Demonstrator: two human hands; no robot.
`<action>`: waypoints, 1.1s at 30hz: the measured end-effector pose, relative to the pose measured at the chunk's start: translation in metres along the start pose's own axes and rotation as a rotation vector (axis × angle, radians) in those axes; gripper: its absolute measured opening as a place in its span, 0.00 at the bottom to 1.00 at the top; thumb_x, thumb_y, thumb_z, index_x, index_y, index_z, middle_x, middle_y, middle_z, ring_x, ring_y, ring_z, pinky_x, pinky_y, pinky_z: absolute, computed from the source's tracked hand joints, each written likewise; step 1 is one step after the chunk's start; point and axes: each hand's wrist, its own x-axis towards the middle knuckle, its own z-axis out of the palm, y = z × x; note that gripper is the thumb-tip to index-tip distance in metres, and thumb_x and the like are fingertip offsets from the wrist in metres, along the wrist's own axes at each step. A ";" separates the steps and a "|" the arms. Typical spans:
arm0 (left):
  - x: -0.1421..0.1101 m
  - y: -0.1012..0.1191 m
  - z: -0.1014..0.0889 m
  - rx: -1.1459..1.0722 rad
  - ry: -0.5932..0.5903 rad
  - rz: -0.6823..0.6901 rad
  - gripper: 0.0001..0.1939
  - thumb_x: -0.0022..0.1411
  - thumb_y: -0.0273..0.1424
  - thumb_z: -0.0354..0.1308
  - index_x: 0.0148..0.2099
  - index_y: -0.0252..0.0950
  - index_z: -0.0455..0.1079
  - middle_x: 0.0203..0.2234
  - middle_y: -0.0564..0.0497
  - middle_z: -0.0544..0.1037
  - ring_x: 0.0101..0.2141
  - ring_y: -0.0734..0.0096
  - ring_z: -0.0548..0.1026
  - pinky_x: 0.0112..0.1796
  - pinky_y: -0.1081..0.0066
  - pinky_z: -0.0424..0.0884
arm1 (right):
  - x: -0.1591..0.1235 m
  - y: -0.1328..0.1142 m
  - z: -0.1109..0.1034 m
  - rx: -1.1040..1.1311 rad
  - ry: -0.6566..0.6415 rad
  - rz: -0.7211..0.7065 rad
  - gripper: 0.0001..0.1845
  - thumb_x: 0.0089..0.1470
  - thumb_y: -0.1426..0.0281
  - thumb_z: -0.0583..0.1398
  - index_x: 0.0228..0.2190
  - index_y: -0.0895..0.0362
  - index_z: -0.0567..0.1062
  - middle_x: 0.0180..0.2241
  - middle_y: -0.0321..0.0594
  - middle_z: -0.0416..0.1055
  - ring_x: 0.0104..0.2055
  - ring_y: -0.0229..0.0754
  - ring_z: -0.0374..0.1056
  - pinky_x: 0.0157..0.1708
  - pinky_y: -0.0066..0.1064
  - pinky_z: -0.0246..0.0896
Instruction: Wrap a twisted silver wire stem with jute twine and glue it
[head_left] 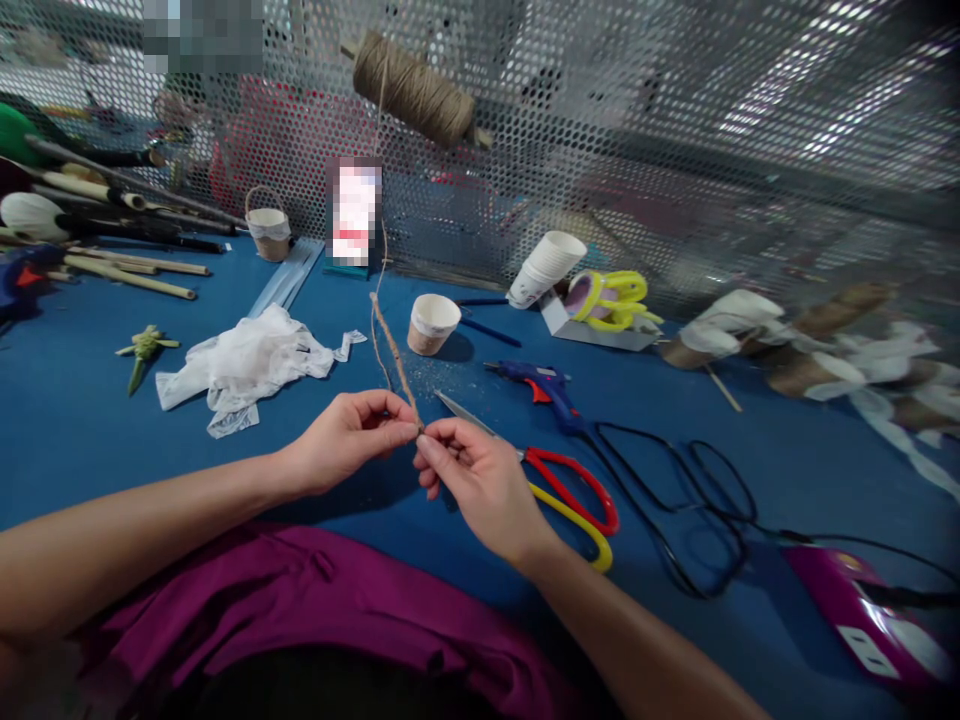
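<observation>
Between my two hands is the near end of a thin brown stick [395,352], with twine running along it. My left hand [349,437] pinches this end between thumb and fingers, and my right hand [469,470] pinches it right beside, fingertips almost touching. The twine [385,240] leads up to a large spool [412,88] hung on the mesh. Just beyond my hands stands a paper cup [433,325] with a brown wrapped lower part. Scissors [574,485] with red and yellow handles lie partly under my right hand.
A blue glue gun [536,385] and its black cable lie to the right, near a purple power strip [862,610]. White lace [255,360] is heaped at left. Stacked cups [547,268], a lit phone [354,215] and a small handled basket [268,235] stand along the mesh panel [637,130].
</observation>
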 end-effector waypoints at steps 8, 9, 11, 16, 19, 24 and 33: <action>0.000 0.001 0.000 -0.088 -0.053 -0.022 0.10 0.51 0.32 0.60 0.30 0.32 0.65 0.19 0.57 0.67 0.20 0.82 0.61 0.23 0.78 0.56 | 0.003 0.002 0.000 0.358 -0.118 0.134 0.07 0.49 0.67 0.60 0.26 0.59 0.69 0.20 0.32 0.67 0.19 0.30 0.63 0.17 0.22 0.59; 0.000 0.001 0.000 -0.103 -0.064 -0.028 0.10 0.50 0.33 0.61 0.30 0.32 0.65 0.19 0.57 0.67 0.21 0.82 0.62 0.23 0.78 0.56 | 0.003 0.002 0.000 0.410 -0.138 0.154 0.07 0.48 0.67 0.60 0.25 0.59 0.69 0.20 0.32 0.67 0.19 0.30 0.62 0.17 0.22 0.58; 0.000 0.001 -0.001 -0.126 -0.086 -0.038 0.10 0.50 0.33 0.61 0.30 0.32 0.64 0.19 0.56 0.68 0.21 0.82 0.62 0.23 0.77 0.56 | 0.003 0.001 -0.001 0.491 -0.178 0.197 0.08 0.47 0.67 0.61 0.25 0.59 0.69 0.20 0.32 0.67 0.19 0.30 0.62 0.16 0.21 0.57; -0.001 0.001 -0.002 -0.141 -0.106 -0.044 0.11 0.50 0.33 0.62 0.30 0.32 0.64 0.20 0.56 0.67 0.20 0.82 0.60 0.22 0.77 0.53 | 0.004 -0.003 -0.002 0.592 -0.264 0.264 0.11 0.46 0.66 0.63 0.23 0.59 0.68 0.19 0.31 0.67 0.18 0.28 0.61 0.16 0.20 0.56; -0.001 0.001 -0.002 -0.106 -0.101 -0.023 0.11 0.50 0.33 0.61 0.29 0.32 0.64 0.19 0.57 0.66 0.20 0.82 0.59 0.22 0.77 0.53 | 0.003 -0.003 -0.003 0.559 -0.276 0.266 0.11 0.47 0.66 0.61 0.23 0.59 0.67 0.19 0.31 0.66 0.17 0.29 0.61 0.16 0.21 0.55; -0.001 0.001 -0.001 -0.011 -0.035 0.012 0.09 0.52 0.32 0.59 0.29 0.31 0.64 0.19 0.57 0.65 0.20 0.83 0.60 0.22 0.77 0.55 | 0.002 0.000 0.000 0.199 -0.083 0.125 0.09 0.48 0.66 0.60 0.25 0.58 0.67 0.20 0.32 0.66 0.20 0.31 0.62 0.18 0.24 0.60; 0.001 -0.001 0.000 -0.023 0.009 0.012 0.08 0.52 0.32 0.59 0.29 0.32 0.65 0.22 0.57 0.67 0.21 0.82 0.61 0.23 0.77 0.57 | 0.000 0.000 0.000 0.058 -0.066 0.048 0.08 0.53 0.67 0.55 0.27 0.58 0.67 0.21 0.34 0.65 0.21 0.32 0.63 0.19 0.25 0.61</action>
